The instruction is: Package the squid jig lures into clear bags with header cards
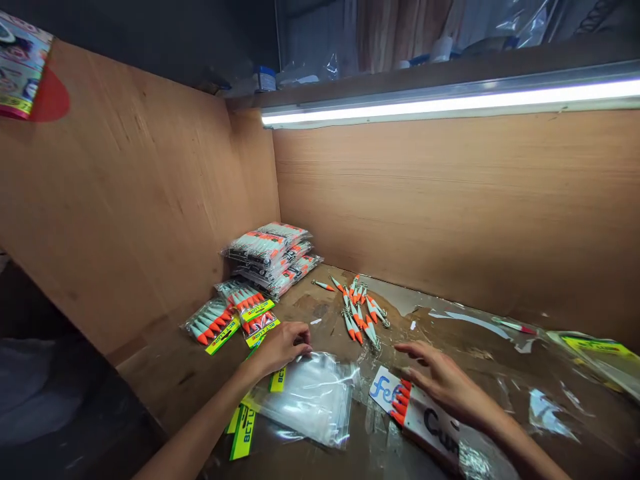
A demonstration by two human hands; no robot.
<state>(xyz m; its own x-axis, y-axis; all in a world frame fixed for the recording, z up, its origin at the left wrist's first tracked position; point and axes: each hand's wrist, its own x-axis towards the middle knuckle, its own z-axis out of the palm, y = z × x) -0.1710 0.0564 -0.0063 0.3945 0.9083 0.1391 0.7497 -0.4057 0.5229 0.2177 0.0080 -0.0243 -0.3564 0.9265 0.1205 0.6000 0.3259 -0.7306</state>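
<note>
My left hand (285,345) is at the upper left edge of a stack of clear plastic bags (315,400). Its fingers are curled in, and whatever they hold is hidden. My right hand (440,377) hovers with fingers apart over a white block with handwriting (425,427), which has several orange-tipped lures (401,402) lined up at its left end. Beyond the hands, a loose pile of orange and white fishing lures (357,310) lies on the table. Yellow-green header cards (243,432) printed "BCT LURE" stick out from under the bags.
Packed bags of lures (270,257) are stacked in the back left corner, with carded lure packs (213,323) in front. A single lure (514,325) and more yellow-labelled packaging (597,347) lie at right. Wooden walls (450,200) enclose the table under a lit tube (450,103).
</note>
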